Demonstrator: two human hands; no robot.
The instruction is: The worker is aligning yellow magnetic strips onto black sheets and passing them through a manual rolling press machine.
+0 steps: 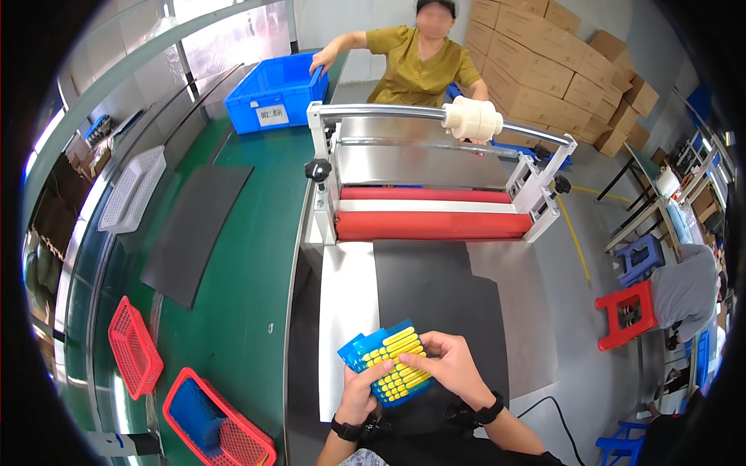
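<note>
Fingers (416, 359) of both hands gripping blue tray (386, 363), yellow ribbed strips in rows

The right hand (444, 365) covered one end of the blue tray of yellow pieces (388, 362), so I couldn't count them. Left hand (359, 394) sat half under it, and both forearms ran off the bottom edge.

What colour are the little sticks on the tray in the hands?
Yellow. The sticks lie in rows on a blue tray held by both hands, seen in the head view.
</note>
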